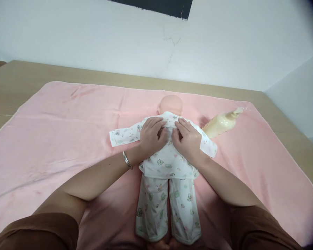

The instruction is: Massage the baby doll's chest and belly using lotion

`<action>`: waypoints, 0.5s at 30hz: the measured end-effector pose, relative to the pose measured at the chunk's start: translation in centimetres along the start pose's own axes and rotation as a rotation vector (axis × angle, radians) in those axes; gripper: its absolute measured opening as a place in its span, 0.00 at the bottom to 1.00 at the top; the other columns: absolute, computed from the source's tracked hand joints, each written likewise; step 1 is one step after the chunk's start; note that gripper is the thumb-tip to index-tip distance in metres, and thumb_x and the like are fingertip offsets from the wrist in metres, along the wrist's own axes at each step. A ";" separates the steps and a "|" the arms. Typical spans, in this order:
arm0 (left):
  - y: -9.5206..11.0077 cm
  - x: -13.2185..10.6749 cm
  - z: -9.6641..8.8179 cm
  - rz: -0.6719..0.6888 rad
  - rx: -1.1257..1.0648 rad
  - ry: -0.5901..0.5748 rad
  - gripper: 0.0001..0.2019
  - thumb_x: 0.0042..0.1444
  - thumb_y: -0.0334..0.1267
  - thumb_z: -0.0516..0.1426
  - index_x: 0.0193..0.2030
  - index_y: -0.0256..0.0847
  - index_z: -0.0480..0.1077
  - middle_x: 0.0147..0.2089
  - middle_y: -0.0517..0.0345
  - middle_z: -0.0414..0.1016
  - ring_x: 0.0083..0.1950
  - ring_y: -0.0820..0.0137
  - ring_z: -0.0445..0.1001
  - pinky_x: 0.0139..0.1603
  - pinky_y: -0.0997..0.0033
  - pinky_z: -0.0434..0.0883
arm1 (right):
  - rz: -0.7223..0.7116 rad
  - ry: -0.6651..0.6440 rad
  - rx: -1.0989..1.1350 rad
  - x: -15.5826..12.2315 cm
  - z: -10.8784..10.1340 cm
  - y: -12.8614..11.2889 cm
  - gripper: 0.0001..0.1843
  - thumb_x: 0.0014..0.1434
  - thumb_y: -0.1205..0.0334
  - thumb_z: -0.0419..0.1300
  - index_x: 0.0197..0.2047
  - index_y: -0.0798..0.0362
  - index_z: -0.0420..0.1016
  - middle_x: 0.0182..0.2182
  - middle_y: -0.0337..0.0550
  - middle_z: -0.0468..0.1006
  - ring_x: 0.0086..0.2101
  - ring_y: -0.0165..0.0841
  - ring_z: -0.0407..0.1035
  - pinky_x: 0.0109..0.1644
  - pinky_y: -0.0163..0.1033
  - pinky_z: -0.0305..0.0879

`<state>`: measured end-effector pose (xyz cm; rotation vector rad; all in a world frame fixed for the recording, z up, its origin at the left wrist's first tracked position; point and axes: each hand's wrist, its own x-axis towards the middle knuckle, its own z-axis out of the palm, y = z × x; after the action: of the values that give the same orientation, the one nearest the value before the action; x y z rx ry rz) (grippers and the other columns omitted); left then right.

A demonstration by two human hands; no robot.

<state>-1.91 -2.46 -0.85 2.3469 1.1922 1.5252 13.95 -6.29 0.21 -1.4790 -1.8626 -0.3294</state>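
Right now, from the head view, both of my hands are down on the doll, which lies in the middle of the frame, seemingly face down. Its bald head sits just above the centre, and its printed white trousers run straight toward the bottom edge, with small feet peeking out under the hems.

And look at the fingers! My left hand rests on the upper back of the white shirt, fingers side by side, thumb set apart from them. My right hand mirrors it, fingers slanting up and inward, thumb also set apart. Neither is clamped on anything; the two thumbs point at each other across a narrow gap.

Sleeves out wide! One shirt sleeve stretches left of centre, the other pokes out right of my right hand. Just beyond that one, right of centre, a cream pump bottle leans toward the upper right; standing or lying, I can't tell.

Round my left wrist, a silver bangle. Beneath everything spreads a pink blanket, with wooden tabletop showing at upper left and white wall across the top.
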 end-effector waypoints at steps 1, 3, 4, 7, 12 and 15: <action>0.0 0.0 0.0 -0.013 0.007 -0.014 0.10 0.61 0.36 0.52 0.45 0.40 0.72 0.49 0.49 0.77 0.53 0.63 0.73 0.57 0.54 0.72 | 0.017 -0.038 -0.011 0.1 -0.1 0.0 0.18 0.66 0.60 0.50 0.52 0.55 0.76 0.52 0.49 0.78 0.58 0.41 0.68 0.65 0.51 0.60; 0.0 0.0 -0.1 -0.033 0.019 -0.043 0.12 0.61 0.36 0.51 0.48 0.39 0.72 0.51 0.47 0.76 0.55 0.62 0.72 0.59 0.53 0.70 | 0.048 -0.126 -0.031 0.4 -0.3 -0.1 0.21 0.66 0.60 0.48 0.56 0.55 0.73 0.57 0.50 0.75 0.61 0.44 0.64 0.67 0.58 0.54; 0.0 0.1 -0.1 -0.043 0.022 -0.060 0.13 0.62 0.37 0.50 0.49 0.38 0.71 0.53 0.47 0.75 0.56 0.61 0.71 0.60 0.52 0.69 | 0.058 -0.167 -0.037 0.5 -0.4 -0.1 0.22 0.66 0.60 0.47 0.58 0.56 0.71 0.58 0.51 0.73 0.62 0.44 0.63 0.67 0.59 0.52; -0.1 0.1 0.0 -0.075 0.025 -0.117 0.16 0.62 0.37 0.50 0.53 0.37 0.69 0.57 0.46 0.73 0.60 0.60 0.68 0.64 0.52 0.66 | 0.074 -0.248 -0.036 0.9 -0.6 -0.1 0.24 0.66 0.60 0.45 0.62 0.56 0.67 0.62 0.52 0.69 0.64 0.45 0.59 0.67 0.60 0.49; -0.1 0.1 0.0 -0.111 0.036 -0.168 0.18 0.63 0.39 0.49 0.57 0.36 0.68 0.60 0.46 0.71 0.64 0.59 0.66 0.67 0.51 0.63 | 0.091 -0.312 -0.042 1.2 -0.7 0.0 0.27 0.66 0.59 0.44 0.65 0.55 0.62 0.65 0.51 0.64 0.66 0.45 0.55 0.68 0.60 0.48; -0.1 0.1 0.0 -0.113 0.038 -0.174 0.18 0.63 0.39 0.49 0.57 0.36 0.68 0.60 0.46 0.71 0.64 0.59 0.66 0.67 0.51 0.62 | 0.097 -0.325 -0.046 1.2 -0.8 -0.1 0.27 0.66 0.59 0.44 0.66 0.55 0.62 0.65 0.51 0.64 0.66 0.45 0.54 0.68 0.60 0.48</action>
<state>-1.92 -2.30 -0.81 2.3350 1.2963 1.2458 14.01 -5.93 1.60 -1.7302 -2.0344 -0.0882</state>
